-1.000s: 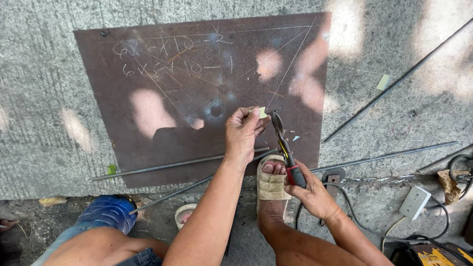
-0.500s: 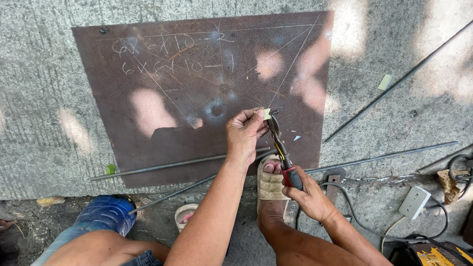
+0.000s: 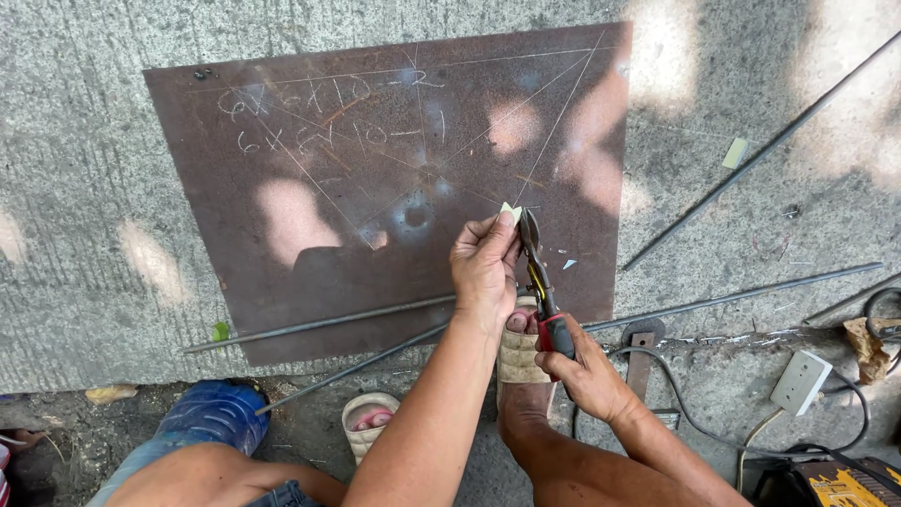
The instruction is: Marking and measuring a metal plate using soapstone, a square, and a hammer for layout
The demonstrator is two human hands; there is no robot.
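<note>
Since a second ago I see the snips (image 3: 537, 282) swing from a slant to nearly upright, their dark blades now right against the pale chip (image 3: 510, 212), while my right hand (image 3: 584, 368) has slid in closer to the beige sandal (image 3: 519, 357). My left hand (image 3: 484, 268) has barely shifted.

My left hand pinches the small pale chip between fingertips, just over the lower right part of the rusty steel plate (image 3: 310, 216). My right hand is wrapped tight round the red grips of the snips, just below the plate's bottom edge.

The plate's right edge lies close to the right of the blades; beyond it is open concrete floor (image 3: 84, 188) up to a long thin rod (image 3: 760, 155) slanting away to the upper right. Two more rods (image 3: 319, 324) run along and under the plate's lower edge, crowding the room below my hands. A white socket block (image 3: 799, 381) with a black cable (image 3: 694, 413) sits well right of the plate's lower corner, and a blue bottle (image 3: 216, 415) below its left end.

The plate is flat, brown, dull, chalk-scribed with straight lines and has a scorched ring mark near its middle. The concrete is rough and grey, dappled with sun. Tiny pale offcuts (image 3: 569, 264) lie on the plate beside the blades.
</note>
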